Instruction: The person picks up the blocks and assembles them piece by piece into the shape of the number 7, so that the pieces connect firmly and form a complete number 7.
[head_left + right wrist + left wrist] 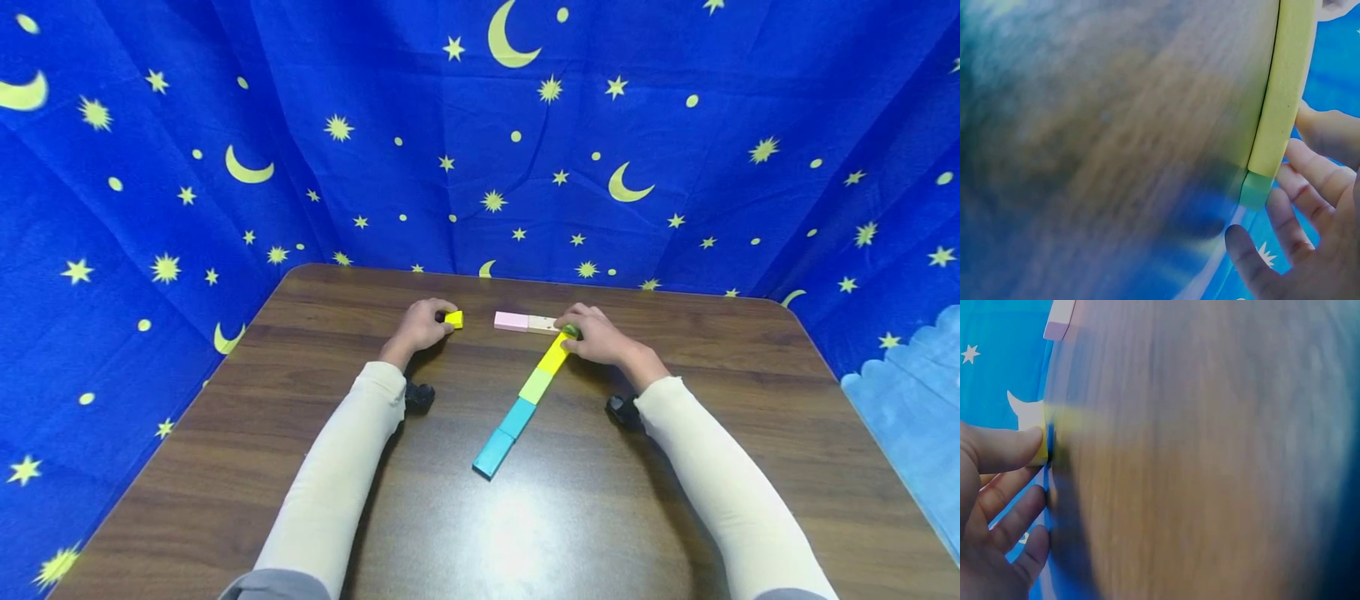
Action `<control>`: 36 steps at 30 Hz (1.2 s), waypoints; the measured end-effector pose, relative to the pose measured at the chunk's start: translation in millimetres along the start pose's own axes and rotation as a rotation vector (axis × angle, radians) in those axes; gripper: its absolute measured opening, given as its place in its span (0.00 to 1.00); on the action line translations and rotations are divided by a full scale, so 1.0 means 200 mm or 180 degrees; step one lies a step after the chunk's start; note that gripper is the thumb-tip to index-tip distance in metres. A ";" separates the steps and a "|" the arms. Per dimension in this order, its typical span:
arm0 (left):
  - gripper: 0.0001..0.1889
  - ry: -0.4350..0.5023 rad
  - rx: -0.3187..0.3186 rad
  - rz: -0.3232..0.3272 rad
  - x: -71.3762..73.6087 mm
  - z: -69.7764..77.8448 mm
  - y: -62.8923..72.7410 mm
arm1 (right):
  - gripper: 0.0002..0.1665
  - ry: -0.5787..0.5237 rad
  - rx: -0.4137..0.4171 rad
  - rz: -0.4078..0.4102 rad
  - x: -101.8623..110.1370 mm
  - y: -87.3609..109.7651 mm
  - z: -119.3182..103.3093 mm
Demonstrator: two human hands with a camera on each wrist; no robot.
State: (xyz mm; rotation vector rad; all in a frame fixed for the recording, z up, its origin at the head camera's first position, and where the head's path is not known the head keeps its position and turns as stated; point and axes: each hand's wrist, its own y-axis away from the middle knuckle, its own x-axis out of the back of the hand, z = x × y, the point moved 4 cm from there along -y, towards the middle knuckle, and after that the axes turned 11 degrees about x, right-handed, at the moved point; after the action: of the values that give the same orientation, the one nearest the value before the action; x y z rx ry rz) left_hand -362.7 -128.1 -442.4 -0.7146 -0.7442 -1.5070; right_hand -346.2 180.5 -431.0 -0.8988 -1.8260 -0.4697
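My left hand [422, 325] pinches a small yellow block [454, 320] near the table's far side; the thumb lies against the block in the left wrist view. On the right, my right hand [597, 335] holds a green block [572, 330] between thumb and fingers, largely covered in the head view. This green block meets the top end of a slanting row: a yellow block [553, 355], a light green block [536, 386], and two teal blocks [517, 417]. Left of the right hand, a pink block [511, 321] and a cream block [541, 324] lie end to end.
A brown wooden table [585, 508] carries all the blocks. Behind it and along the sides hangs a blue curtain [420, 92] with yellow moons and stars. Black wrist cameras [420, 397] sit under both wrists.
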 end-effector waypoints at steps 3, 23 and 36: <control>0.19 0.0040 0.0064 0.0040 -0.03 0.01 -0.01 | 0.23 0.0016 0.0021 0.0021 0.00 0.00 0.00; 0.20 0.0228 0.0381 0.0160 -0.13 0.11 -0.03 | 0.22 0.0039 0.0095 0.0075 0.00 0.00 0.00; 0.20 0.0169 0.0308 0.0113 -0.18 0.16 -0.04 | 0.22 0.0056 0.0081 0.0104 -0.01 0.00 0.01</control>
State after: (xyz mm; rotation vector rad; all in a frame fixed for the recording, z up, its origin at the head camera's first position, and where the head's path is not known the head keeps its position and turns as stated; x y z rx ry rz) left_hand -367.7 -80.0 -452.1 -0.6101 -0.7552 -1.4424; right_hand -346.8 180.5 -433.5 -0.9033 -1.7948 -0.4318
